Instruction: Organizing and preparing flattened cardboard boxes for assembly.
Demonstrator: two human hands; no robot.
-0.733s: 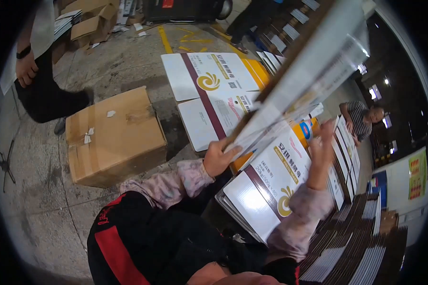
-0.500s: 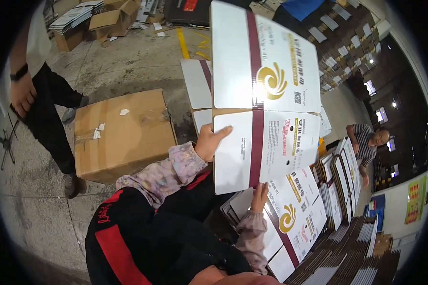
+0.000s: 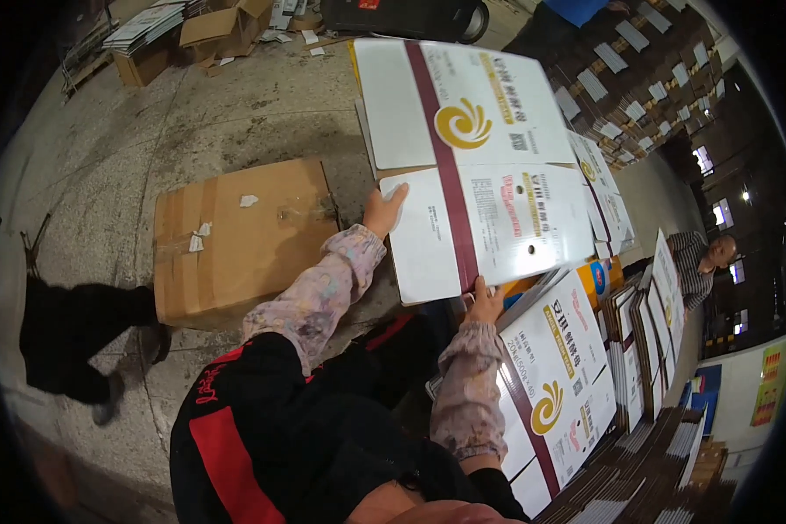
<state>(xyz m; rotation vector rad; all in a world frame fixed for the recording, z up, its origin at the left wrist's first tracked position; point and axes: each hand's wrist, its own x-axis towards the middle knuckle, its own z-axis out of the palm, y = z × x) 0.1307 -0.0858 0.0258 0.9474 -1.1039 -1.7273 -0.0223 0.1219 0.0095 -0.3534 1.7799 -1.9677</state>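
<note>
In front of me is a large flattened carton [image 3: 428, 236], white with a maroon band and a gold swirl. My left hand [image 3: 382, 212] grips its left edge, thumb on the printed face. The near edge is held by my right hand [image 3: 483, 306], whose fingers are partly hidden beneath the board. The carton's far half overlaps other flat white cartons [image 3: 596, 188], whose edges show past it. Just right of my right hand leans a stack of similar flat cartons [image 3: 550, 358]. Both my sleeves are patterned pink-grey.
A closed brown cardboard box [image 3: 236, 240] stands on the concrete floor to the left. Beyond it are open boxes [image 3: 210, 35] with flat sheets. Tall carton stacks [image 3: 620, 70] rise at the back right. A person in a striped shirt [image 3: 692, 262] is at the right; another person's dark-trousered legs [image 3: 79, 323] are at the left.
The carton has swung down and away from me, now lying lower over the far cartons. Both hands moved with it, still gripping. The person at the left has stepped nearer the picture's lower left.
</note>
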